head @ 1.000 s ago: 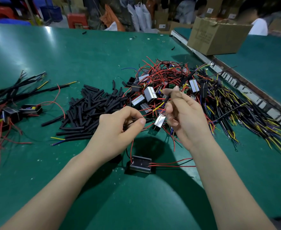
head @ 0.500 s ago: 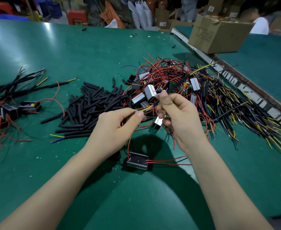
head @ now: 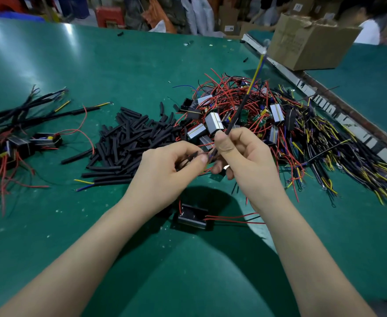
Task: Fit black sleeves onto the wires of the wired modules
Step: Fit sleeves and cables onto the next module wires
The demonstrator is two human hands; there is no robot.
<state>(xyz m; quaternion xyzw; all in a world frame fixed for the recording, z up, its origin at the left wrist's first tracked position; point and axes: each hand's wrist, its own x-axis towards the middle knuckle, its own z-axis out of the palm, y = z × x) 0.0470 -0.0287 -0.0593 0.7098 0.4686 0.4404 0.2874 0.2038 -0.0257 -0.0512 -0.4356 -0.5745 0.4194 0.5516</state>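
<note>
Both hands meet over the middle of the green surface point(head: 78, 72). The right hand point(head: 247, 163) is closed, its thumb and forefinger pinched on a black sleeve point(head: 236, 117) that rises from the grip toward one o'clock, tilted away from the person. Out of the sleeve's far end a yellow-and-blue wire pair point(head: 257, 69) carries on the same line, its tip blurred near the cardboard box point(head: 309, 42). The left hand point(head: 165, 172) sits just beside the right, at its nine o'clock, fingers curled in and thumb pressed to forefinger on thin dark wire ends; red wires run between the two hands, though exactly what the left fingertips grip is too tangled to tell.

At six o'clock from the hands, near the wrists, a black module point(head: 193, 217) lies flat on the surface, red leads trailing from it toward three o'clock under the right forearm. At ten o'clock from the left hand is a pile of loose black sleeves point(head: 128, 143). From twelve to three o'clock of the right hand spreads a heap of modules point(head: 214, 121) knotted in red, yellow and black wire. Well apart, at nine o'clock along the surface's edge, lies a bundle of modules already sleeved point(head: 18, 143).
</note>
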